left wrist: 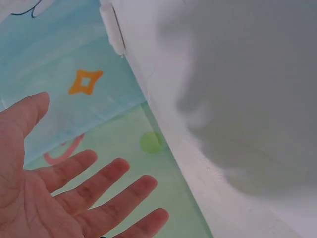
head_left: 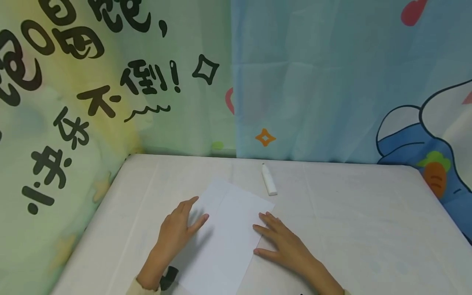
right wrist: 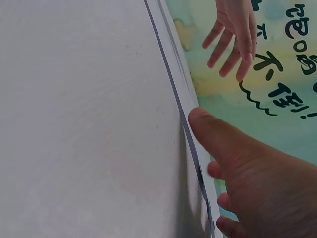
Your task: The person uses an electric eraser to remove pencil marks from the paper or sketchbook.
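White paper (head_left: 225, 241) lies on the table (head_left: 361, 213); our left hand (head_left: 176, 229), fingers spread, holds nothing by its left edge; our right hand (head_left: 285, 242), fingers loosely extended, grips nothing at its right. We'd best press lightly, avoiding creases.

You have a white-covered table (head_left: 361, 217) bearing a white paper sheet (head_left: 225, 237) and, beside its far edge, a white tube (head_left: 269, 180).
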A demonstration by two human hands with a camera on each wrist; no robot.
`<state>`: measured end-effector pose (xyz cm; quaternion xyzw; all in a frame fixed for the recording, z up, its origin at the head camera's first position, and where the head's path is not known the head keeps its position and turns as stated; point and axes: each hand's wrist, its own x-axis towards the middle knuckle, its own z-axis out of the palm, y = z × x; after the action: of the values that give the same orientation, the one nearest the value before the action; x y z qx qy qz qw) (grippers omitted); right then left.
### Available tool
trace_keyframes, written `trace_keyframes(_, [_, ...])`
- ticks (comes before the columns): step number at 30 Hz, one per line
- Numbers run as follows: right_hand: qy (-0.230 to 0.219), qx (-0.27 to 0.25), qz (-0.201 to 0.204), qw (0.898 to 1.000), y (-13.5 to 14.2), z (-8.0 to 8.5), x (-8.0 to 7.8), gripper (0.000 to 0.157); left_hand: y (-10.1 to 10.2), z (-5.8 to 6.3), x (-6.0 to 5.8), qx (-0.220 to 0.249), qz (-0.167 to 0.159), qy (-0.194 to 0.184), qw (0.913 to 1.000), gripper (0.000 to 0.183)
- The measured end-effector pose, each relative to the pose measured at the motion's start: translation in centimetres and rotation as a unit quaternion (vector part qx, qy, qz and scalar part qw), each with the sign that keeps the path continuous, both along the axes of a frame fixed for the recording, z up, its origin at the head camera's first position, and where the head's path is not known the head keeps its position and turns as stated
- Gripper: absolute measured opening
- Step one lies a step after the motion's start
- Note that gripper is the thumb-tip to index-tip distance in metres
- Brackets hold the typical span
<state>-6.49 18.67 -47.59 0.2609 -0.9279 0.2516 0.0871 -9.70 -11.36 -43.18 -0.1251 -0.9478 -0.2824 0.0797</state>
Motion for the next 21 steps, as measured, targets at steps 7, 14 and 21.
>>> trace_keyframes(7, [0.058,0.019,-0.005,0.998,-0.4,-0.4,-0.5,0.046,0.4,0.3,-0.6,-0.005,-0.009,0.010,0.9999,0.053])
trace_keyframes(14, [-0.008,0.001,-0.038,0.999,-0.5,-0.5,-0.2,0.044,0.9,0.5,-1.2,0.037,-0.029,-0.068,0.9966,0.051])
trace_keyframes(21, [-0.037,-0.001,-0.043,0.998,-0.4,-0.3,-0.4,0.044,2.0,0.8,-2.0,0.054,-0.045,-0.088,0.9936,0.048])
